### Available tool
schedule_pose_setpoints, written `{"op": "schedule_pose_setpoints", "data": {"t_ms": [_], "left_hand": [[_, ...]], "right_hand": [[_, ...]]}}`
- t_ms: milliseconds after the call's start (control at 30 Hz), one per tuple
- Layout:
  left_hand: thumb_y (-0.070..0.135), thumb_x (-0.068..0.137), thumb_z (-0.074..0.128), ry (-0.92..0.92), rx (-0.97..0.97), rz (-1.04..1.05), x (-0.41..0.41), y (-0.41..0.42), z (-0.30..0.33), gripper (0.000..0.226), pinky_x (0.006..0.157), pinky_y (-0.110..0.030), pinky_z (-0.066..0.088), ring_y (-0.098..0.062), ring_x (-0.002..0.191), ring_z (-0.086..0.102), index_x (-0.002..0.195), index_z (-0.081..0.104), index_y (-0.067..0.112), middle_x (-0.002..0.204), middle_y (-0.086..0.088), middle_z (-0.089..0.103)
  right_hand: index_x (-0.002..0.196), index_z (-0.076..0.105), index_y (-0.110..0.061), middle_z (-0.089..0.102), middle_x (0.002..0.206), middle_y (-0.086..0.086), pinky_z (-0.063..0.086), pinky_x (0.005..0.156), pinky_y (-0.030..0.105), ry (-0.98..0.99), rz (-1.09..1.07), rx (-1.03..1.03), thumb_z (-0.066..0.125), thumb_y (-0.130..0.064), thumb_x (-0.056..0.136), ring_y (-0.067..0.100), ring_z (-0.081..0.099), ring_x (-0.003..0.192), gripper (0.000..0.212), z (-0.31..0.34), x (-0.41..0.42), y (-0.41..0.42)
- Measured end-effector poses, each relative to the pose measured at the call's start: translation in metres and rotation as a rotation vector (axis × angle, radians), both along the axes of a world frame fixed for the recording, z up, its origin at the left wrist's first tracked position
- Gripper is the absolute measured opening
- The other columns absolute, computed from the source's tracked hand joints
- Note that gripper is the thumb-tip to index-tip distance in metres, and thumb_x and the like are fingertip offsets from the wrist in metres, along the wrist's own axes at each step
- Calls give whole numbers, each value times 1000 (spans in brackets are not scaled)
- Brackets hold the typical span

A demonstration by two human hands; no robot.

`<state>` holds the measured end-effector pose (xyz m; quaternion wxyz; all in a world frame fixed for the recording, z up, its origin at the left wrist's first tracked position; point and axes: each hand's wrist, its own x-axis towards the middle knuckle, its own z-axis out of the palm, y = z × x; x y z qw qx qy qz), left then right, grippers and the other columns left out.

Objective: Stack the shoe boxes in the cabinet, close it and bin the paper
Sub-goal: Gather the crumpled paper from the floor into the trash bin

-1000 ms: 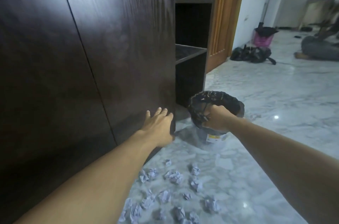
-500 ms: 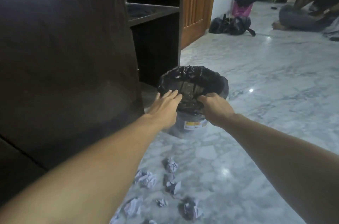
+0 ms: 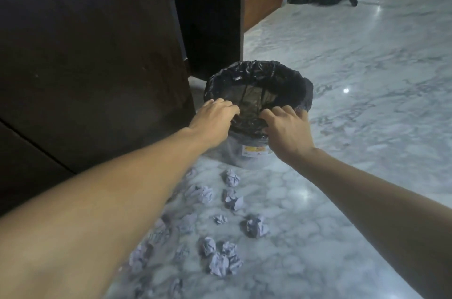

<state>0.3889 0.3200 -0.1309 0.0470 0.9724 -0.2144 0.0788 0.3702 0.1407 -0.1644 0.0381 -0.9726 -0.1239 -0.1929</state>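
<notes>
The dark wooden cabinet (image 3: 93,54) fills the left of your view; its door panels look shut across the front, so closing appears done, though an open shelf section stands just right of them and no shoe boxes show, so you cannot confirm the stacking from here; a pale marble floor (image 3: 354,108) spreads across the right and bottom; what remains, by the look of it, is the paper.

A small bin (image 3: 259,112) lined with a black plastic bag stands on the floor just beside the cabinet's lower corner, straight ahead of you; its inside looks dark and no paper shows in it.

Your left hand (image 3: 212,117) grips the near left edge of the liner, fingers curled over the rim; your right hand (image 3: 286,127) grips the near right edge the same way, fingers hooked into the plastic; both hands touch the bin and neither holds paper.

The crumpled paper balls (image 3: 220,259), more than a dozen pale lilac wads, lie scattered on the floor between your forearms, nearer to you than the bin, apart from both hands; every one has yet to go in.
</notes>
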Motion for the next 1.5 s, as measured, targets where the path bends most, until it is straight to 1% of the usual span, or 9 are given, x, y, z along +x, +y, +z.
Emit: {"op": "schedule_pose_setpoints", "data": {"t_ms": [200, 433, 500, 600, 667, 800, 1067, 1300, 1500], "left_hand": [[9, 90, 59, 68, 43, 32, -54, 26, 7, 42, 105, -33, 33, -21, 124, 47, 131, 55, 15, 130, -2, 56], [13, 88, 57, 186, 97, 42, -102, 54, 13, 61, 118, -40, 19, -19, 142, 30, 146, 38, 14, 150, -4, 39], [11, 87, 56, 116, 68, 39, -116, 62, 12, 69, 121, -42, 13, -21, 146, 20, 150, 29, 13, 158, -6, 25], [10, 81, 62, -89, -42, 69, -141, 73, -3, 65, 115, -47, 27, -32, 132, 40, 142, 39, 3, 146, -15, 37], [12, 78, 66, -98, -88, 99, -156, 78, -21, 56, 105, -46, 39, -34, 114, 49, 131, 48, 3, 130, -16, 46], [32, 81, 65, 285, 6, 157, -183, 93, -64, 57, 100, -41, 38, -29, 117, 44, 131, 44, 12, 127, -8, 40], [57, 57, 84, 1042, 244, 531, -221, 114, -125, 145, 106, -45, 39, -42, 143, 10, 150, -16, 10, 153, -17, -24], [41, 50, 94, 1049, 299, 436, -248, 123, -154, 162, 102, -52, 43, -44, 145, -11, 141, -39, 24, 140, -8, -54], [-4, 66, 79, 872, 284, 270, -250, 114, -156, 122, 69, -32, 47, -33, 135, 25, 152, -5, 16, 154, -11, -12]], "right_hand": [[94, 69, -14, 65, 76, 4, 40, 66, 40, -102, 23, 32, 78, -2, 64, 32, 59, 74, 33, -6, -49, 24], [101, 71, -14, 69, 94, 4, 43, 77, 42, -183, 81, 142, 74, -4, 68, 32, 60, 93, 34, -14, -88, 48], [105, 68, -11, 66, 108, 7, 42, 82, 45, -230, 142, 198, 68, -5, 72, 33, 57, 103, 34, -17, -101, 53], [99, 63, -7, 62, 107, 12, 41, 74, 42, -275, 270, 297, 65, -6, 74, 33, 55, 95, 25, -28, -124, 60], [96, 62, -7, 61, 101, 12, 42, 71, 40, -177, 324, 315, 66, -8, 75, 33, 55, 89, 21, -45, -135, 61], [112, 65, -11, 61, 117, 9, 50, 82, 42, 361, 243, 213, 68, -24, 82, 33, 58, 106, 33, -70, -137, 54], [152, 21, -28, 9, 160, 14, 33, 112, 50, 975, -10, 54, 74, -74, 57, 37, 21, 144, 118, -113, -134, 42], [153, 7, -32, -3, 160, 11, 37, 108, 50, 1003, 79, -9, 87, -58, 51, 40, 20, 141, 133, -131, -150, 62], [148, 30, -24, 14, 153, 19, 40, 102, 44, 907, 117, 66, 84, -42, 67, 43, 36, 129, 99, -139, -159, 70]]}}
